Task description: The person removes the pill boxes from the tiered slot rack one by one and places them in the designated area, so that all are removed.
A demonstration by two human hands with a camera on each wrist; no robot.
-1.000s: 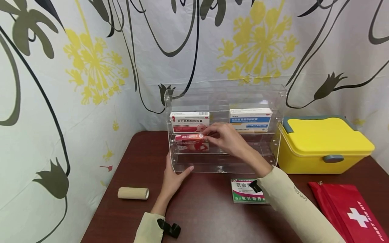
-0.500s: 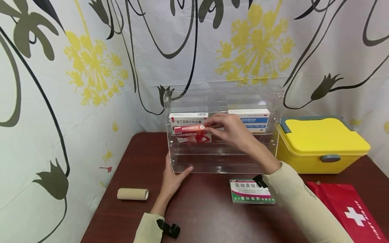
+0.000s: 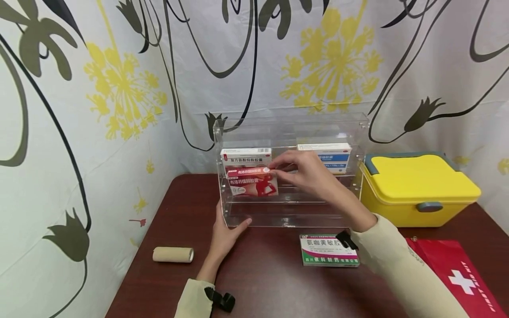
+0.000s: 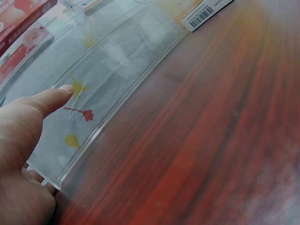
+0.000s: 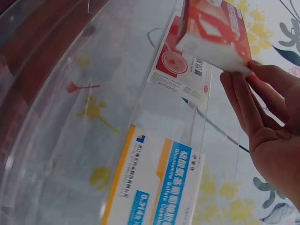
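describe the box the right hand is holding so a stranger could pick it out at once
Find the clear acrylic shelf rack on the dark red table. At its left end, the right hand pinches a red and white box in front of the tiers. Unlike the white boxes behind, it shows a red figure.
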